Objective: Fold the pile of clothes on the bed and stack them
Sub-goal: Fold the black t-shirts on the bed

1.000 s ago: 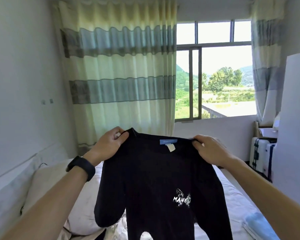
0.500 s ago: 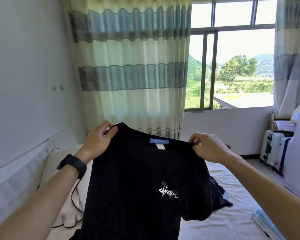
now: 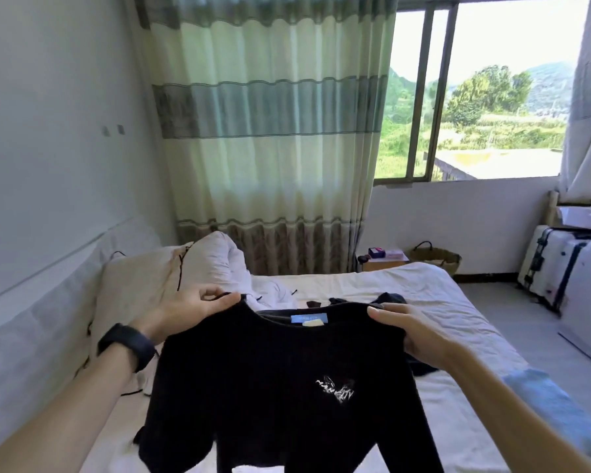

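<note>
A black long-sleeved top (image 3: 267, 387) with a blue neck label and a small white print hangs in front of me over the white bed (image 3: 434, 302). My left hand (image 3: 188, 310) pinches its left shoulder and my right hand (image 3: 413, 331) grips its right shoulder. The sleeves hang down at both sides and the hem runs below the frame. Behind the top, other dark clothes (image 3: 386, 298) lie on the sheet, mostly hidden. A folded light blue garment (image 3: 556, 414) lies at the bed's right edge under my right forearm.
A beige pillow (image 3: 133, 291) and a bunched white quilt (image 3: 219, 264) lie at the head of the bed with a black cable over them. Beyond the bed stand a bedside table (image 3: 382, 261), a woven basket (image 3: 434, 257) and a white suitcase (image 3: 553, 268).
My hands have lowered the black top toward the bed and my view has tilted down, so more of the mattress and the dark clothes behind the top show.
</note>
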